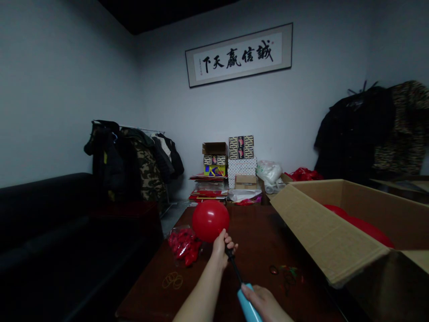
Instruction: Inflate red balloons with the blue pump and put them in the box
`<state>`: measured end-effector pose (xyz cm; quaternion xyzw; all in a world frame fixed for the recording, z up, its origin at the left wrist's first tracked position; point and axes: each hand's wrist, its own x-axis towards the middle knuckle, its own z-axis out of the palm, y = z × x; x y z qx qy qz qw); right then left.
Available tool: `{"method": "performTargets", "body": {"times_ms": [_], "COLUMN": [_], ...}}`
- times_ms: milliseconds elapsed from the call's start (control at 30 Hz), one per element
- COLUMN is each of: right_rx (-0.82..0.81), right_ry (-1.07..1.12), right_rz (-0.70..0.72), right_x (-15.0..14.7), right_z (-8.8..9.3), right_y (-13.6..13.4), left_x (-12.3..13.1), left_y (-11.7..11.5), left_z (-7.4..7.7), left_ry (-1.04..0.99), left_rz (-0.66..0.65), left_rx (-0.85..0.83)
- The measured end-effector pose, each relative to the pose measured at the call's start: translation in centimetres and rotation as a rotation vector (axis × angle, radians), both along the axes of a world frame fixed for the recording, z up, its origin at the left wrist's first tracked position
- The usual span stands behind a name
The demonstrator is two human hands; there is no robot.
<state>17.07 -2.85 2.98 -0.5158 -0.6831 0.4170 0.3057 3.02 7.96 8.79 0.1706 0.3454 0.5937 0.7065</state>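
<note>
A partly inflated red balloon (pixel 210 220) sits on the tip of a hand pump above the dark wooden table (pixel 258 232). My left hand (pixel 222 247) is closed around the balloon's neck at the pump's black nozzle. My right hand (pixel 264 302) grips the light blue pump (pixel 248 308) barrel near the bottom edge. A black rod joins the barrel to the nozzle. A clear bag of uninflated red balloons (pixel 183 245) lies on the table just left of my left hand.
A large open cardboard box (pixel 335 232) with red balloons inside stands at the right. Rubber bands (pixel 173 280) lie on the table at the left, and more small bands (pixel 284 272) in the middle. Stacked boxes (pixel 239 163) and coat racks line the far wall; a dark sofa (pixel 50 214) is left.
</note>
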Motion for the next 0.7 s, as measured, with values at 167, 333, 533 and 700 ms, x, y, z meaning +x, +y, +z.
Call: {"method": "performTargets", "body": {"times_ms": [167, 333, 533, 700], "right_rx": [0.029, 0.059, 0.036, 0.036], "right_ry": [0.038, 0.024, -0.021, -0.043], "right_rz": [-0.066, -0.106, -0.103, -0.045], "right_x": [-1.2, -2.3, -2.3, -1.6], "right_z": [1.0, 0.1, -0.5, -1.3], "right_y": [2.9, 3.9, 2.7, 1.4], "left_x": [1.8, 1.5, 0.6, -1.3], "left_y": [-0.8, -0.6, 0.0, 1.6], "left_z": [-0.8, -1.0, -1.0, 0.1], "left_ry": [0.051, 0.139, 0.120, 0.094], "left_rz": [-0.124, -0.097, -0.024, 0.017], "left_rx": [-0.027, -0.012, 0.012, 0.017]}}
